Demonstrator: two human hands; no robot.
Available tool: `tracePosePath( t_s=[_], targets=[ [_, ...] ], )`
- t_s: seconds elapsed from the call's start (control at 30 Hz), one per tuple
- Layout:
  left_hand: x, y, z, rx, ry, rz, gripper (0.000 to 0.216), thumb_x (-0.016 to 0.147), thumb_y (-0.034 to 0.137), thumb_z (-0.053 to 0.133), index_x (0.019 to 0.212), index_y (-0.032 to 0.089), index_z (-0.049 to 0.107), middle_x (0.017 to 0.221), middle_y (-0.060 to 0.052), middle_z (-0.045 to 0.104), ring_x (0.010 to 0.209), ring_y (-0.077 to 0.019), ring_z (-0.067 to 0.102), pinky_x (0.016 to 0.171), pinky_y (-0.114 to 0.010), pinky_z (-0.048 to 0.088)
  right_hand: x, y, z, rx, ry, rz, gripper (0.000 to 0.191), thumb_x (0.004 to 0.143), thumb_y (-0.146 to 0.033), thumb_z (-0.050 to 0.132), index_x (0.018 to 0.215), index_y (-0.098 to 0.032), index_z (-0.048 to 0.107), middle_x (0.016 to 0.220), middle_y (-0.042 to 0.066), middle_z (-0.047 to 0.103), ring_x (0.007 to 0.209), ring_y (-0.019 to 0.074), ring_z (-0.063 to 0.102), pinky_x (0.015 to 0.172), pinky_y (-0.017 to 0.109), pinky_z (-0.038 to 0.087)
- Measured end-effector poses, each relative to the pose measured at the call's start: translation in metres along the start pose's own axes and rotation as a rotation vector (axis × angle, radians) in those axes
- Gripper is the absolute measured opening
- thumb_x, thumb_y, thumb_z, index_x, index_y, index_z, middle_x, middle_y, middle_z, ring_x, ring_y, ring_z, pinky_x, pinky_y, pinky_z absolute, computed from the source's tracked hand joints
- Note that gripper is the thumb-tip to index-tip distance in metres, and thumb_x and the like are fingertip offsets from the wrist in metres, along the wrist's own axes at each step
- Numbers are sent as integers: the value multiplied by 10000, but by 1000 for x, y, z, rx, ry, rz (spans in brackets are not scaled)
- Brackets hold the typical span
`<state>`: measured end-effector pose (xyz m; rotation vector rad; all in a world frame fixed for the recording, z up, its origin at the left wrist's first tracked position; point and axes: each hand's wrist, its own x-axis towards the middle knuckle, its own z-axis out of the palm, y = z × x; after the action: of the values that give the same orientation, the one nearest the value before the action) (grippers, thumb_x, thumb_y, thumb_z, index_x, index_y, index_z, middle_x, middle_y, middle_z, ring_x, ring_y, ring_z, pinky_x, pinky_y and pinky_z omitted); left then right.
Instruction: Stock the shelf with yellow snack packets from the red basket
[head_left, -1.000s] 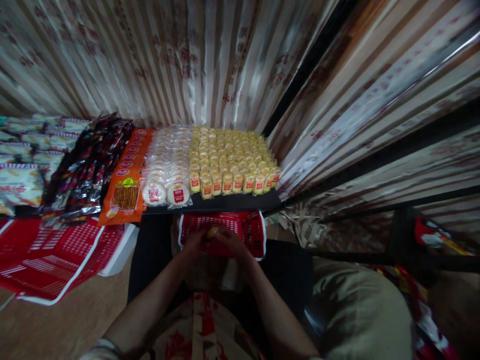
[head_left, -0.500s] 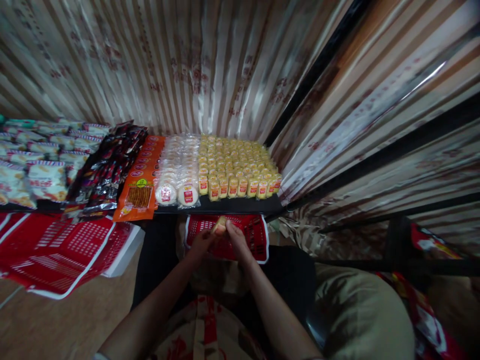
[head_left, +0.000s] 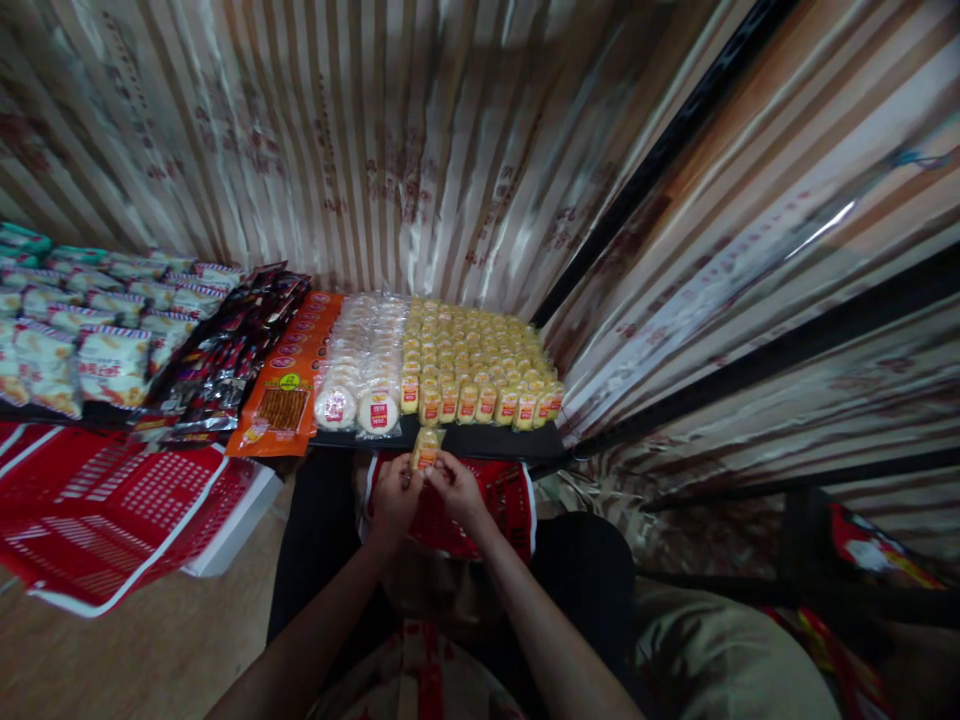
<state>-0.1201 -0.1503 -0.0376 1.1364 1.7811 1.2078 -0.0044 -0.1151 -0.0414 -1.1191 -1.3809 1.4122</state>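
Between my two hands is a small yellow wrapped snack with an orange-red label, upright at the front edge of the black shelf. My left hand pinches its left side, and the fingers of my right hand close on its lower right. Beneath both hands, in front of my lap, sits a red basket with a white rim. Rows of the same yellow snacks stand on the shelf just beyond. Left of them are rows of round white wrapped crackers.
Further left on the shelf lie an orange snack bag, dark shiny packets and white snack bags. Another red basket is below at left. Striped sheeting hangs behind; a black post slants at right.
Both hands have moved forward from over the basket to the shelf's front edge. The yellow snack is now upright with its label facing me. The view has tilted slightly.
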Motion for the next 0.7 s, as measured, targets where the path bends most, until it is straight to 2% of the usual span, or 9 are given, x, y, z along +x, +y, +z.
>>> tracePosePath(
  t_s=[0.1, 0.23, 0.3, 0.4, 0.5, 0.7],
  targets=[
    [4, 8, -2, 128, 155, 119, 301, 768, 226, 529, 1057, 168, 588, 977, -84, 573, 885, -191, 587, 817, -332, 481, 13, -8, 3, -153, 33, -62, 350, 745, -348, 591, 1062, -203, 625, 904, 52, 664, 802, 178, 621, 732, 300, 509],
    [11, 13, -1, 158, 251, 285, 310, 801, 191, 470, 1101, 162, 544, 1016, -94, 531, 831, -173, 591, 783, -319, 502, 31, -20, 9, -410, 125, -181, 324, 785, -342, 543, 1049, -181, 638, 892, 68, 612, 768, 172, 585, 695, 285, 499],
    [15, 13, 0, 171, 254, 356, 333, 814, 172, 440, 1137, 160, 517, 1043, -100, 529, 825, -165, 592, 795, -323, 505, 39, -27, 14, -486, 152, -212, 320, 812, -331, 513, 1078, -183, 612, 889, 66, 613, 749, 166, 583, 692, 281, 494],
    [20, 11, 2, 211, 253, 418, 357, 827, 151, 401, 1170, 155, 501, 1103, -121, 524, 963, -190, 581, 859, -340, 494, 46, -36, 20, -575, 160, -235, 325, 837, -316, 486, 1130, -190, 548, 893, 49, 633, 731, 158, 595, 688, 272, 486],
    [25, 8, 4, 252, 243, 415, 370, 833, 152, 393, 1183, 139, 510, 1164, -142, 502, 1071, -217, 549, 880, -343, 492, 48, -41, 24, -694, 180, -259, 275, 851, -312, 476, 1091, -187, 529, 902, 48, 651, 759, 165, 610, 717, 275, 474],
    [34, 0, 6, 292, 175, 406, 428, 813, 121, 393, 1225, 115, 505, 1246, -166, 472, 1119, -226, 538, 927, -361, 479, 51, -33, 26, -933, 202, -338, 179, 882, -282, 443, 951, -182, 574, 881, 71, 653, 841, 204, 596, 768, 298, 452]
  ],
)
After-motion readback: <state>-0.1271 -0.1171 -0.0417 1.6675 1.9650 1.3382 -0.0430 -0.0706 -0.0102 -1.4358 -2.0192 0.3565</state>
